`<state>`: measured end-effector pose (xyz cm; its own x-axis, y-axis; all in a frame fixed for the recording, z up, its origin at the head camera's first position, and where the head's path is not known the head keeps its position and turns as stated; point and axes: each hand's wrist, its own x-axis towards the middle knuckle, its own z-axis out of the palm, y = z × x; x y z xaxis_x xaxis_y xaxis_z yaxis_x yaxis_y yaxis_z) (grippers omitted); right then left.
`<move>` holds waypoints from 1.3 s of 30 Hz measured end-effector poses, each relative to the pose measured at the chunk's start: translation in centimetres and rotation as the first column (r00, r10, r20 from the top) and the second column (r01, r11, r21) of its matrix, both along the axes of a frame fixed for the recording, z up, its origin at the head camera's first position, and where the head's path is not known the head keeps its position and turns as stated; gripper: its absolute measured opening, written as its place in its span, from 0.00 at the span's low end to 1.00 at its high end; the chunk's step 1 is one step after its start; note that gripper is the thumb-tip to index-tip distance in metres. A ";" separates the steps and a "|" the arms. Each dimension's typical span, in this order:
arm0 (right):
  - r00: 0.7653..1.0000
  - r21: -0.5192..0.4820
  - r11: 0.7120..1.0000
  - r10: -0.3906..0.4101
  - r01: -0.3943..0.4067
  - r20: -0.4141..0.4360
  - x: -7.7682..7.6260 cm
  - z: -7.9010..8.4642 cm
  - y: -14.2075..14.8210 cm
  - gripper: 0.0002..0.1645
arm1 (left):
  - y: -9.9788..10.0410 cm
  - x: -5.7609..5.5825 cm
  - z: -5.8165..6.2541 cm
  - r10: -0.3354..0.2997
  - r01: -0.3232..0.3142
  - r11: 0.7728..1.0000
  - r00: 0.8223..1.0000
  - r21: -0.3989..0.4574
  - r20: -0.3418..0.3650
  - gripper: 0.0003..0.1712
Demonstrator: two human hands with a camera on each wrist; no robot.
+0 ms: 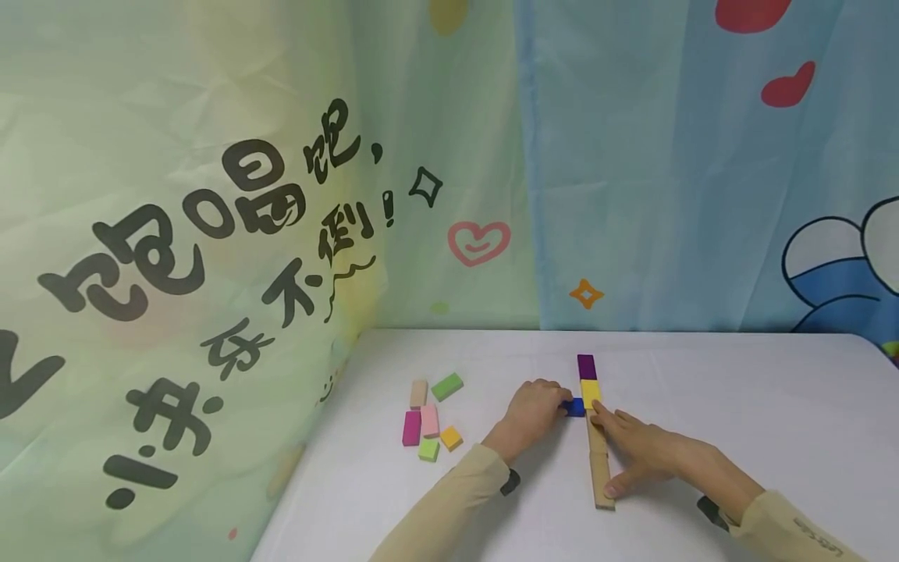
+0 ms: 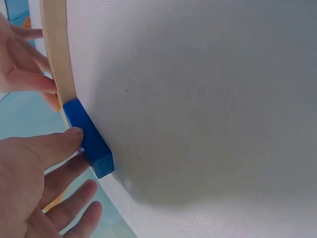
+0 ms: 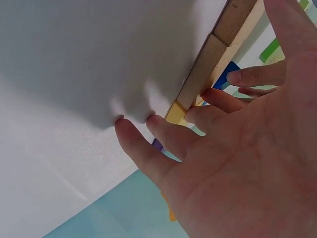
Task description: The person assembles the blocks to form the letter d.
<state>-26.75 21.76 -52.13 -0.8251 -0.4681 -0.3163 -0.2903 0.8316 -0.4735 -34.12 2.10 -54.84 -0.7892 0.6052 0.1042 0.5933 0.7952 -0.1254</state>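
Note:
A straight row of blocks lies on the white table: a purple block (image 1: 586, 367) at the far end, a yellow block (image 1: 590, 389), then two plain wooden blocks (image 1: 602, 480) nearer me. My left hand (image 1: 532, 411) pinches a blue block (image 2: 88, 136) between thumb and fingers. The blue block lies crosswise, its end at the row's left side near the yellow block. On the other side, my right hand (image 1: 649, 449) is spread with its fingers extended. Its index finger touches the row by the yellow block, and its thumb rests by the near wooden block.
To the left lies a loose group of blocks: a green block (image 1: 447, 386), a tan block (image 1: 418, 394), a magenta block (image 1: 411, 428), a pink block (image 1: 430, 421), an orange block (image 1: 452, 438) and a light green block (image 1: 428, 449). A printed curtain (image 1: 632, 172) hangs behind the table.

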 end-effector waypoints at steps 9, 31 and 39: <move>0.999 0.004 1.000 0.018 -0.018 -0.034 0.1 0.0 -0.1 0.79 | -0.2 0.1 0.1 -0.013 0.013 0.999 1.000 0.036 0.015 0.19; 0.999 0.028 0.999 -0.032 0.031 0.027 -0.4 -0.6 0.1 0.76 | -14.4 -2.7 3.6 0.279 -0.279 0.960 0.960 -0.006 0.031 0.25; 1.000 0.013 1.000 -0.020 0.020 0.021 -0.4 -0.4 -0.1 0.76 | -17.2 -2.8 3.1 0.327 -0.327 0.945 0.945 -0.006 -0.016 0.12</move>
<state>-27.17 21.64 -52.50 -0.8272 -0.4473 -0.3401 -0.2634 0.8433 -0.4685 -36.96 -15.13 -51.79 -0.9423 0.3150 0.1135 0.2988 0.9440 -0.1397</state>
